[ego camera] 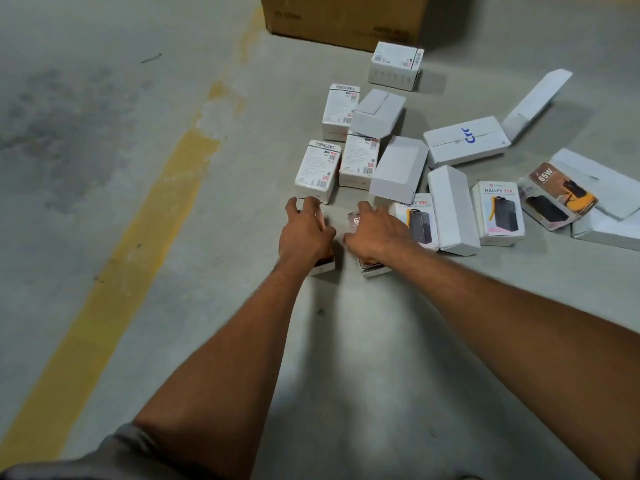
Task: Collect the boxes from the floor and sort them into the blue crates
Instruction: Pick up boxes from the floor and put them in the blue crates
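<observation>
**A:** Where do the boxes lie?

**B:** All on the concrete floor (pixel 346 341), in a loose heap to the right of the yellow line (pixel 138 220). They sit on the near side of a big brown carton (pixel 346 22) at the far end.

**A:** And the hands?

**B:** Both reach into the near end of the heap, side by side and just apart. The left hand (pixel 304 233) lies palm down on a small box (pixel 323 267), with only the box's near corner showing. Its fingers stretch forward, slightly spread, and the tips come close to a white Portronics box (pixel 317 171). The right hand (pixel 375 233) lies the same way on a dark-printed box (pixel 355 220), fingers straight, thumb pointing at the left hand.

**A:** Is either one gripping?

**B:** The fingers look laid flat, not curled. I cannot tell whether the thumbs catch the sides of the boxes.

**A:** What is just beside them?

**B:** Right of the right hand stands a Halley 20K box (pixel 417 220), touching a plain white box (pixel 452 209). Further right are a second Halley box (pixel 498 213) and a tilted 65W pack (pixel 557 199). Beyond the hands another Portronics box (pixel 341 109) stands among plain white ones. A white box with blue letters (pixel 465 142) lies to their right, and a labelled white box (pixel 394 65) lies nearest the carton.
</observation>
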`<state>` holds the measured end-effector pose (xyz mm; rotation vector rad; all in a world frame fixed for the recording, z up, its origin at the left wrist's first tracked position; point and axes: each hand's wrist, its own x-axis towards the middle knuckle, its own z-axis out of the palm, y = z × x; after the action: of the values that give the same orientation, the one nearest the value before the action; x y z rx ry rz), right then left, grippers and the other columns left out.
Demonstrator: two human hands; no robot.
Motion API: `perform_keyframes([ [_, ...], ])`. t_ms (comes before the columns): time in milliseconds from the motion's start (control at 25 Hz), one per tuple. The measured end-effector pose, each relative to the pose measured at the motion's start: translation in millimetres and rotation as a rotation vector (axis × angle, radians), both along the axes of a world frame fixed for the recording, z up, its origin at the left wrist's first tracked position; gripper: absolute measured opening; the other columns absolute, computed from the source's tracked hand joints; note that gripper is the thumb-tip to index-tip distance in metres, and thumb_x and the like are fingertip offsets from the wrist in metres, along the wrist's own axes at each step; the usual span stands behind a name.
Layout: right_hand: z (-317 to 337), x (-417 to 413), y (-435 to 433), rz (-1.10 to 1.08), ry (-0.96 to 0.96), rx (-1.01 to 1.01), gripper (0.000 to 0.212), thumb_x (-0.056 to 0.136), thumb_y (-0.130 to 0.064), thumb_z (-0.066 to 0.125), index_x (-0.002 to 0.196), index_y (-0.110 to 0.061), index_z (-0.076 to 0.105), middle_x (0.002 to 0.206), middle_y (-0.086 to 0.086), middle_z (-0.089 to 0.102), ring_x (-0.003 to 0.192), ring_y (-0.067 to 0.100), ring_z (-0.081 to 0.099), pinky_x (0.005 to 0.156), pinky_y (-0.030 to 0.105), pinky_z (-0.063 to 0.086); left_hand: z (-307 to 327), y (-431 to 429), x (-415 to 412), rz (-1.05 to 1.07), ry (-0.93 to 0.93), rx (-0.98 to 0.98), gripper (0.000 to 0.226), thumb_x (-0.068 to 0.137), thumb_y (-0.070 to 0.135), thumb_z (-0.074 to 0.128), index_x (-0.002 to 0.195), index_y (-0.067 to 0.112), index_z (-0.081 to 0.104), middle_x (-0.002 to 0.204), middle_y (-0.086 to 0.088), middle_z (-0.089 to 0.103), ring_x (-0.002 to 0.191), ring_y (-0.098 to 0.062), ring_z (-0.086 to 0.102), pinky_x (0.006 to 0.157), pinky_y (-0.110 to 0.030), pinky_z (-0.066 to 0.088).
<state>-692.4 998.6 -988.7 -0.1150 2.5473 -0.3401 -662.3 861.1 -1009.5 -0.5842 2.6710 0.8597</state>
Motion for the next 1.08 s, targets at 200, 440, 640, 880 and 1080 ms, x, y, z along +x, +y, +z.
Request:
perform_keyframes([
  [200,-8,2,-9,-0.058,0.063,-0.072,0.079,0.089,-0.034,0.072,0.153,-0.019,0.029,0.140,0.014,0.050,0.124,0.036,0.057,0.081,0.036,0.042,-5,-9,10,0.148,0.006,0.039,0.077,0.090,0.042,0.072,0.150,0.018,0.032,0.149,-0.016,0.044,0.119,-0.036,0.061,0.082,-0.038,0.049],
  [440,3,-4,-28,-0.194,0.239,-0.256,0.090,0.087,-0.027,0.073,0.157,-0.016,0.019,0.141,0.012,0.054,0.122,0.034,0.059,0.083,0.038,0.047,5,-14,9,0.231,0.093,-0.029,0.080,0.092,0.042,0.065,0.156,0.018,0.025,0.127,-0.012,0.068,0.111,-0.034,0.066,0.074,-0.033,0.042],
  [640,11,-17,-35,-0.273,0.276,-0.355,0.063,0.078,-0.028,0.072,0.135,-0.020,0.045,0.123,0.003,0.066,0.111,0.031,0.064,0.074,0.033,0.043,25,-21,0,0.380,0.218,-0.027,0.097,0.088,0.050,0.067,0.161,0.016,0.013,0.125,-0.010,0.068,0.108,-0.034,0.067,0.074,-0.034,0.041],
  [880,33,-21,-54,-0.399,0.395,-0.540,0.061,0.082,-0.037,0.069,0.140,-0.028,0.052,0.131,-0.002,0.065,0.121,0.025,0.059,0.091,0.033,0.041,33,-46,-9,0.760,0.388,0.198,0.069,0.078,0.051,0.069,0.137,0.024,0.049,0.121,0.001,0.064,0.108,-0.024,0.065,0.080,-0.030,0.042],
  [1080,42,-39,-80,-0.537,0.191,-0.852,0.082,0.072,-0.038,0.077,0.149,-0.028,0.050,0.135,-0.005,0.064,0.124,0.017,0.060,0.109,0.037,0.045,38,-72,-11,0.762,0.515,0.304,0.078,0.069,0.058,0.061,0.141,0.039,0.037,0.120,0.003,0.063,0.106,-0.023,0.065,0.089,-0.047,0.058],
])
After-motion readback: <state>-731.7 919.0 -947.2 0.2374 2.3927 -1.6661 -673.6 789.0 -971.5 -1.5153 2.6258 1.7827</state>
